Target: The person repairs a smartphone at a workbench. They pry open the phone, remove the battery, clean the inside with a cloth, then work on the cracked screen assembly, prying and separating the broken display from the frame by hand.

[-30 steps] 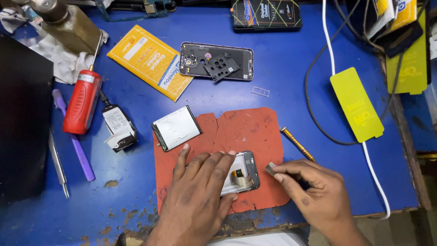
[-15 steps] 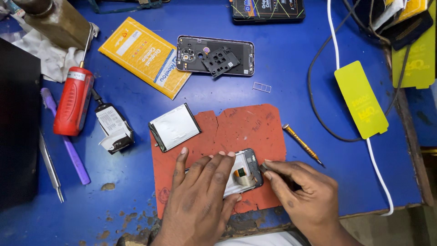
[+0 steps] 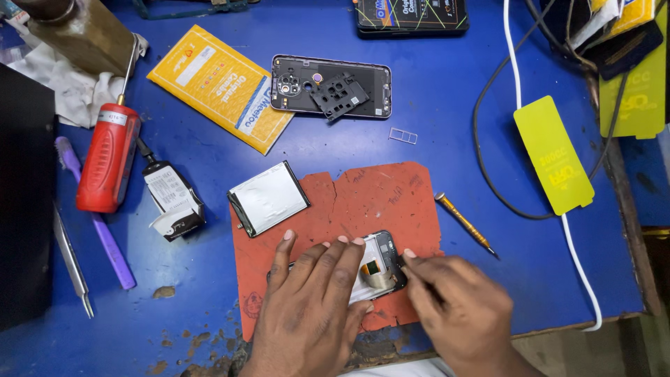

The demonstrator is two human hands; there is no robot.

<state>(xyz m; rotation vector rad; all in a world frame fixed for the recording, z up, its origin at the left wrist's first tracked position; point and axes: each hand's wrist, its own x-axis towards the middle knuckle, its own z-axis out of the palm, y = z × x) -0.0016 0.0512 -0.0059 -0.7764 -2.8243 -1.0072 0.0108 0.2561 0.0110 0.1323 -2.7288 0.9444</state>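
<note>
- The left hand [image 3: 314, 307] lies flat, fingers spread, pressing an opened phone [image 3: 377, 269] onto the red mat [image 3: 377, 199].
- The right hand [image 3: 460, 311] is curled at the phone's right edge; whether it pinches a tool, I cannot tell.
- A battery [image 3: 269, 197] lies at the mat's upper left corner.
- A yellow screwdriver [image 3: 464, 223] lies just right of the mat.
- A phone back shell [image 3: 331, 87] lies farther up the blue table [image 3: 433, 105].

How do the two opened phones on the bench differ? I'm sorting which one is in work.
The phone under the hands lies on the red mat, pressed flat by the left hand, with the right hand at its edge. The phone shell at the back lies untouched on the blue table, with a loose black plate on it. Both lie open, insides up.
</note>
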